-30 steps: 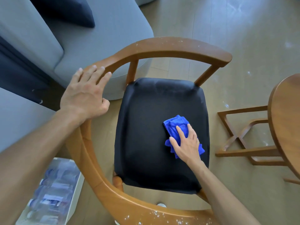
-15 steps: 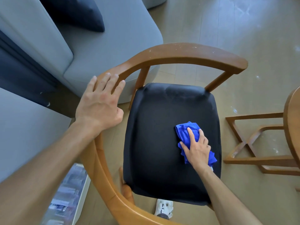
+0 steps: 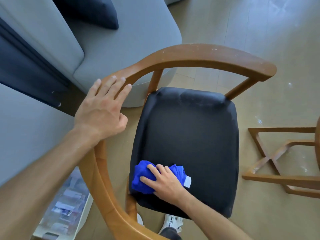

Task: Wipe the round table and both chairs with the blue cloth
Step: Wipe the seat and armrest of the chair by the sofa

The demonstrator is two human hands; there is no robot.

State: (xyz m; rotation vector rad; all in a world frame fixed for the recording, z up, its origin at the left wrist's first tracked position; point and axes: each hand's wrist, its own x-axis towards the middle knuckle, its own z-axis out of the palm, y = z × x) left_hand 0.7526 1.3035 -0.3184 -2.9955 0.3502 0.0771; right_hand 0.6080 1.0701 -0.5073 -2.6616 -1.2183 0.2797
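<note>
Both hands are on the chair (image 3: 199, 54) from where I sit watching the head camera. My left hand (image 3: 102, 111) lies flat on the curved wooden back rail, fingers (image 3: 121, 87) straight and slightly spread, thumb tucked toward the seat side. My right hand (image 3: 164, 182) presses the blue cloth (image 3: 140, 177) onto the black seat cushion (image 3: 190, 135), at the near-left corner of the seat — fingers spread over the bunched fabric, curling a little into it. A white tag (image 3: 187, 181) sticks out of the cloth by the knuckles. White specks dot the rail. At the right edge, the round table (image 3: 318, 144) shows as a sliver above its crossed wooden base (image 3: 277, 158). A grey sofa (image 3: 121, 40) stands beyond the chair.
</note>
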